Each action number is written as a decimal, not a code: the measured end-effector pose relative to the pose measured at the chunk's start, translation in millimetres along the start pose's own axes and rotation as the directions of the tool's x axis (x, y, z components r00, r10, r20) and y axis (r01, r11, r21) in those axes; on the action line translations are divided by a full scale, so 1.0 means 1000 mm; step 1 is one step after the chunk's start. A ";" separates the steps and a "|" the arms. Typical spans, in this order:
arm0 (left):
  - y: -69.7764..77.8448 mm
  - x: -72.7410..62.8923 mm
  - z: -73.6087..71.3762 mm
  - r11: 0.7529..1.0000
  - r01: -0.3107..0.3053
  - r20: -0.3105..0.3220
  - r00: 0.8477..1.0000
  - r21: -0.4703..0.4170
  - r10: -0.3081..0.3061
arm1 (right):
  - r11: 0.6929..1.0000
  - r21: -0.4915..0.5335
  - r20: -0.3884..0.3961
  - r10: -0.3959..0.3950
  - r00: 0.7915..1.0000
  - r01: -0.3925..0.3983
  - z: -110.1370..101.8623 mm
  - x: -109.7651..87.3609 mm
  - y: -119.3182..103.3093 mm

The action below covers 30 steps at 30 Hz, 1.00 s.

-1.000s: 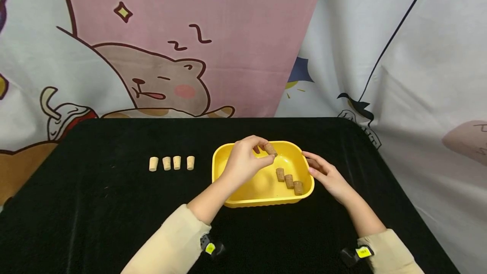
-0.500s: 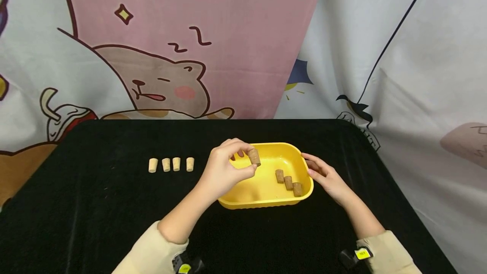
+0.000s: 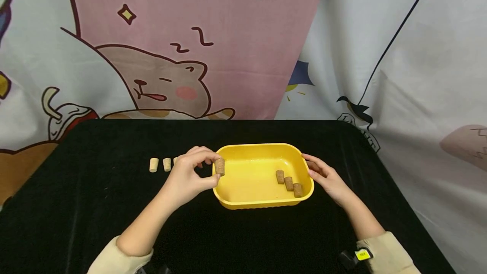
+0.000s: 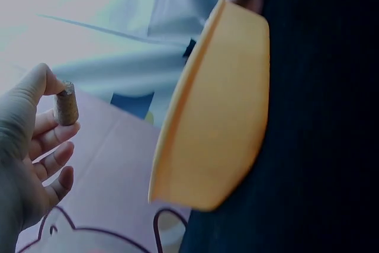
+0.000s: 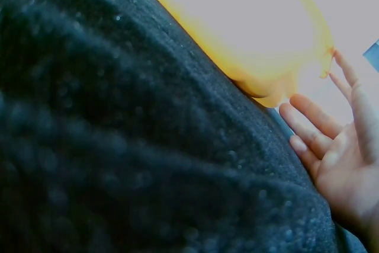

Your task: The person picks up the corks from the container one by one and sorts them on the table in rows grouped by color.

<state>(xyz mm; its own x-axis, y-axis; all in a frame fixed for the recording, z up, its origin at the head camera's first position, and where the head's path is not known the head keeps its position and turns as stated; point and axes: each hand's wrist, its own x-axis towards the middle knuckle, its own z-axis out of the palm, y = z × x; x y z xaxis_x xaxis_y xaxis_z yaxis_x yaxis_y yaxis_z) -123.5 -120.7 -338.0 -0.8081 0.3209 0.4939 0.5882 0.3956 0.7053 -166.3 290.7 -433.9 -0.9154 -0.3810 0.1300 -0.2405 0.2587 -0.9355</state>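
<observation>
My left hand (image 3: 189,175) pinches a brown tapered cork stopper (image 3: 220,167) between thumb and fingertips, at the left rim of a yellow plastic basin (image 3: 243,198). The left wrist view shows this stopper (image 4: 66,106) upright, apart from the basin, with the other fingers loosely spread. At the basin's right end my right hand (image 3: 329,179) touches the outside of the rim with thumb and fingers extended; the right wrist view also shows these fairly straight fingers (image 5: 320,119). Inside the basin, three brown cork stoppers (image 3: 289,184) lie in a slanting row near the right wall.
Paler cork stoppers (image 3: 154,165) stand in a row on the black cloth-covered table (image 3: 95,206), left of the basin. My left hand hides part of that row. A patterned curtain (image 3: 243,45) hangs behind the table's far edge.
My left hand has moved left from above the middle of the basin to its left rim, carrying the brown cork stopper. It now covers part of the pale row. My right hand stays put.
</observation>
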 end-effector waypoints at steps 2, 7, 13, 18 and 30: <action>-0.005 -0.005 -0.006 1.000 0.028 0.009 1.000 0.014 -0.028 | 1.000 -0.005 -0.005 0.005 1.000 -0.005 0.001 0.000 0.000; -0.018 -0.016 -0.018 0.994 0.103 0.054 0.993 0.043 -0.105 | 1.000 -0.003 -0.009 0.014 1.000 -0.014 0.002 -0.001 0.001; -0.039 -0.026 -0.027 0.989 0.111 0.045 0.992 0.094 -0.115 | 1.000 -0.002 0.002 0.004 1.000 -0.004 0.001 -0.001 0.001; -0.058 -0.030 -0.032 0.989 0.116 0.040 0.992 0.092 -0.120 | 1.000 -0.011 -0.002 0.001 1.000 -0.001 -0.001 0.000 -0.001; -0.094 -0.038 -0.032 0.967 0.199 0.168 0.960 0.163 -0.225 | 1.000 -0.006 0.004 -0.003 1.000 0.003 -0.001 0.000 0.000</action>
<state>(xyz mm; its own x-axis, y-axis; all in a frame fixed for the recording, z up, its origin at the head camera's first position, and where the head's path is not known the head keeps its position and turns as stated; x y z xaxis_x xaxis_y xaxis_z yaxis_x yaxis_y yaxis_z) -148.7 -197.7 -406.9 -0.9029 0.3636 0.2294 0.4131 0.5861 0.6970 -166.8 291.6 -433.3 -0.9135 -0.3851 0.1314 -0.2449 0.2625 -0.9333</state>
